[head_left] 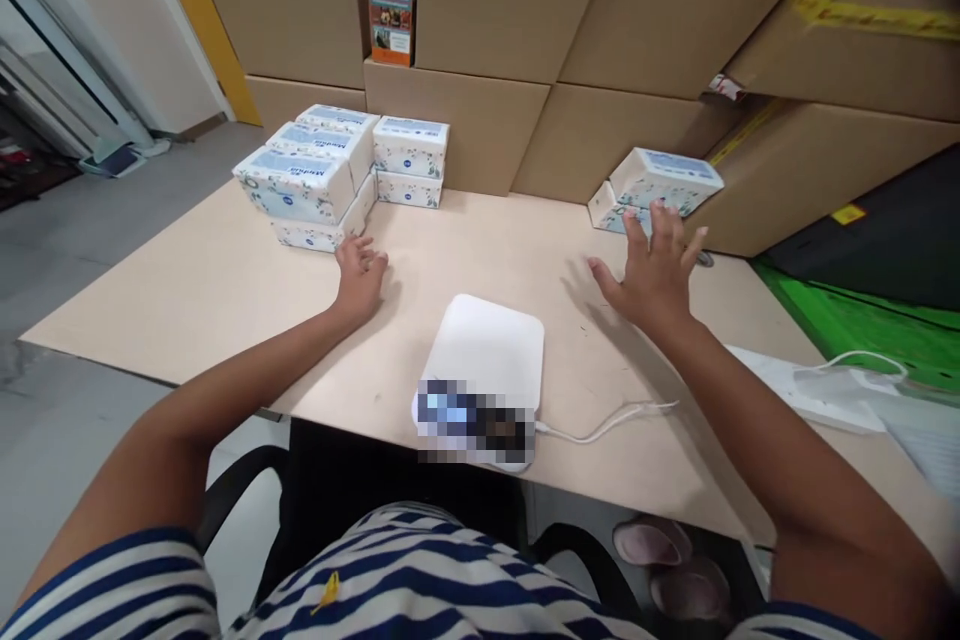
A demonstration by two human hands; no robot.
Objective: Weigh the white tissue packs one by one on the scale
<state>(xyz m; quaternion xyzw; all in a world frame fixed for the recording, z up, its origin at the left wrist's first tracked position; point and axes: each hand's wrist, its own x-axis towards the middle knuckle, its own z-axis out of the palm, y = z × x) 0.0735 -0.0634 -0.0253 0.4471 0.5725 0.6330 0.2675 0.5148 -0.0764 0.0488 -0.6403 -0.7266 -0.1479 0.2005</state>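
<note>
Across the back, a wall of large brown cardboard boxes (465, 125). In front of it, a broad, pale table with a smooth wood-look top (480, 230). At far left on the tabletop, a two-layer block of rectangular white wrapped packs with blue lettering and leaf print (315, 168). By the front edge, near the middle, a flat white device with rounded corners and a pixelated front strip (484, 360). At far right, against the boxes, two more such white packs, stacked slightly askew (667, 178). Just beside the left block, another upright pair of the same packs (410, 160). Before the right-hand pair, the right hand (656, 270), fingers spread wide and grasping nothing; cannot tell whether touching. At the block's near corner, the left hand (361, 280), fingers loosely bent, apparently gripping nothing; contact likewise unclear. Running rightward from the device, a thin white cable (581, 441).
</note>
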